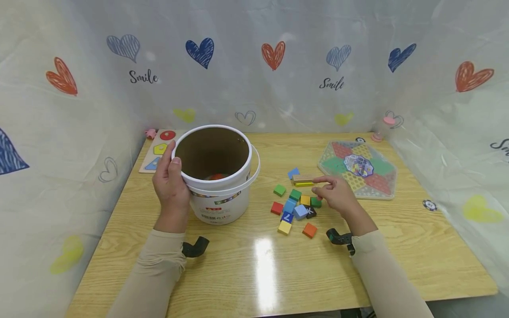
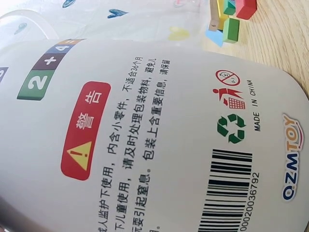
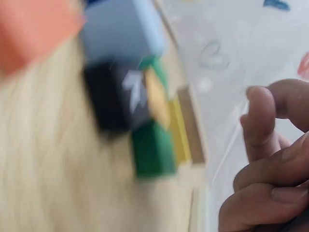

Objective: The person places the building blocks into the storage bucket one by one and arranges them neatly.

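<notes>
My left hand [image 1: 170,187] grips the rim of a white plastic bucket [image 1: 220,205], which stands tilted on the table. Its printed side, with a warning label [image 2: 87,130] and barcode, fills the left wrist view. A red-orange piece [image 1: 217,176] shows at the bottom inside. My right hand [image 1: 337,194] hovers over the right end of a wooden strip with a yellow side [image 1: 304,180], fingers loosely bent. In the right wrist view its fingers [image 3: 260,121] hold nothing. Nearby lie several coloured blocks, among them a black block [image 3: 113,96], a green block [image 3: 154,150] and an orange block [image 1: 309,230].
A hexagonal game board [image 1: 387,170] lies at the back right, near a pink-topped container [image 1: 377,136] and a poker chip [image 1: 430,205]. Behind the bucket, a wooden shape puzzle [image 1: 148,152] lies at the back left beside a small pink toy [image 1: 150,133].
</notes>
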A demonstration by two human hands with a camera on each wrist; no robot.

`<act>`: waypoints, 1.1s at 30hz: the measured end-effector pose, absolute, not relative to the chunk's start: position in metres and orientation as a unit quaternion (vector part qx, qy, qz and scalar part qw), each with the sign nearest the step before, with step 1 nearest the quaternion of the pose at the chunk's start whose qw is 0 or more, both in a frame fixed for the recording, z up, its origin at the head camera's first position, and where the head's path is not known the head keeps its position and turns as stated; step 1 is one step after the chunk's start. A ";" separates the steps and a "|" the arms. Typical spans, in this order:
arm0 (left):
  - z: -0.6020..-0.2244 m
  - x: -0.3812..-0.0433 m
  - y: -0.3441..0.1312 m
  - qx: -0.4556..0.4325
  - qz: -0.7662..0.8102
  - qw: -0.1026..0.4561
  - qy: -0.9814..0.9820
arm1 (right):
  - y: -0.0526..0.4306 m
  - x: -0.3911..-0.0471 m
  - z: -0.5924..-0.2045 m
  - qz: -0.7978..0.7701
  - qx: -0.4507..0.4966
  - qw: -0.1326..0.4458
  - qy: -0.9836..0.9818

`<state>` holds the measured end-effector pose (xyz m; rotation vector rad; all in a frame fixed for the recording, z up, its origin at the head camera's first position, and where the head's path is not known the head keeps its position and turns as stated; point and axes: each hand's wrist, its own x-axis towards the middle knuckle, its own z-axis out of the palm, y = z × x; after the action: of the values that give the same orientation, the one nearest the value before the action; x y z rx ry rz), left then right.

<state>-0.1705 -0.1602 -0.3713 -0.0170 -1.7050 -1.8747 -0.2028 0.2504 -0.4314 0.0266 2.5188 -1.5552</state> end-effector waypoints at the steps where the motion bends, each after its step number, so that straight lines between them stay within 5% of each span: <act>1: -0.374 -0.172 -0.161 -0.006 -0.705 0.300 -0.642 | 0.257 -0.202 -0.437 -0.508 0.013 0.097 0.856; 9: -0.378 -0.176 -0.165 -0.014 -0.690 0.319 -0.649 | 0.279 -0.197 -0.461 -0.423 0.004 0.154 0.893; 18: -0.361 -0.163 -0.155 -0.028 -0.705 0.322 -0.631 | 0.277 -0.198 -0.458 -0.427 0.005 0.136 0.894; 33: -0.365 -0.167 -0.158 -0.026 -0.698 0.320 -0.640 | 0.189 -0.208 -0.333 -0.497 -0.125 0.085 0.855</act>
<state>-0.1671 -0.1575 -0.3655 -0.0685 -1.6830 -1.8329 -0.2078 0.1892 -0.3325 -0.3727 2.5491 -1.4816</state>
